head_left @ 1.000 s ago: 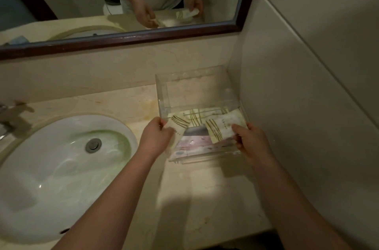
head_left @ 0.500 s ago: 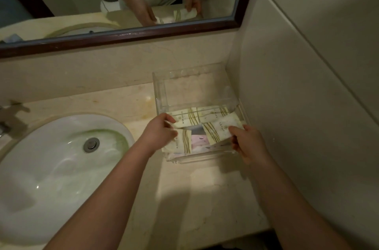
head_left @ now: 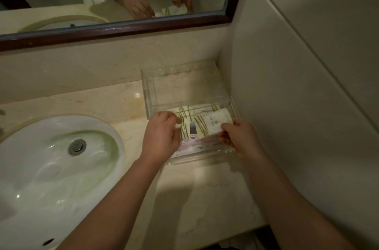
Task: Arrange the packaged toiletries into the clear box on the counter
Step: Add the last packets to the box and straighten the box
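A clear box (head_left: 148,88) stands on the counter in the corner by the right wall. Several cream packets with olive stripes lie in its near half, over a pink packet (head_left: 196,144) at the bottom. My right hand (head_left: 239,137) pinches the near right corner of a striped packet (head_left: 215,124) inside the box. My left hand (head_left: 161,135) reaches over the box's left front and holds the edge of another striped packet (head_left: 184,129). The far half of the box holds nothing.
A white oval sink (head_left: 55,159) with a metal drain (head_left: 77,146) fills the left of the beige marble counter (head_left: 205,192). A dark-framed mirror (head_left: 123,27) hangs above. The tiled right wall (head_left: 297,85) touches the box's side.
Both hands have pressed the striped packets lower and flatter into the near half of the box. The left hand has slid right, over the box's left front corner.
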`<state>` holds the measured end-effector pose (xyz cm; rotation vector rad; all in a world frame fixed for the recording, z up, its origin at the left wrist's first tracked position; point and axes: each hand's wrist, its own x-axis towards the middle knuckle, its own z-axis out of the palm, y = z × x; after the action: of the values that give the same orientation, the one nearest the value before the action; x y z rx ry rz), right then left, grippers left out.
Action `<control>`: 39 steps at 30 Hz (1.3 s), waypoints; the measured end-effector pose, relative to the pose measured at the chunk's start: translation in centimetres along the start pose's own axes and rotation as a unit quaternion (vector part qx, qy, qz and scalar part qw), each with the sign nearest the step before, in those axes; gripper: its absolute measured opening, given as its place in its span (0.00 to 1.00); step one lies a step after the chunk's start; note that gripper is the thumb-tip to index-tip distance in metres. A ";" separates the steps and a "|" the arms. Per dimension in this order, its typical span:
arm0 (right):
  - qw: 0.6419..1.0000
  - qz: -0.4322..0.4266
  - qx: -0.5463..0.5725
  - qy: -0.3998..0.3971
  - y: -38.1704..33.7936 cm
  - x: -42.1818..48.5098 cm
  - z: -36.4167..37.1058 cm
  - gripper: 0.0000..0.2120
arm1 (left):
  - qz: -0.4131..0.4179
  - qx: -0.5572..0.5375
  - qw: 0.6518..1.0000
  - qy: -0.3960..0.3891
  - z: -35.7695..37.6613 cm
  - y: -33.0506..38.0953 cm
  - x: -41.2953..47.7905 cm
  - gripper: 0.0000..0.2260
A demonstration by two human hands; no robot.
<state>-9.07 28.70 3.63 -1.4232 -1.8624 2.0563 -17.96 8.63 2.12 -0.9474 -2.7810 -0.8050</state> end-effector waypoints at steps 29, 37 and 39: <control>0.760 -0.392 -0.517 0.036 -0.3 2.3 1.3 0.14 | 0.037 0.126 0.987 -0.092 0.7 -1.4 0.8 0.13; 0.752 -0.379 -0.539 -0.023 0.1 2.2 0.9 0.18 | 0.059 0.158 0.980 -0.104 0.9 -1.7 1.2 0.16; 0.754 -0.387 -0.531 -0.011 0.1 2.4 1.1 0.16 | 0.057 0.162 0.981 -0.094 0.9 -1.5 1.2 0.13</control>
<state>-11.07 29.10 1.99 -0.3478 -3.0404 0.5608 -19.72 8.72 1.01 -1.1564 -2.8545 -0.2456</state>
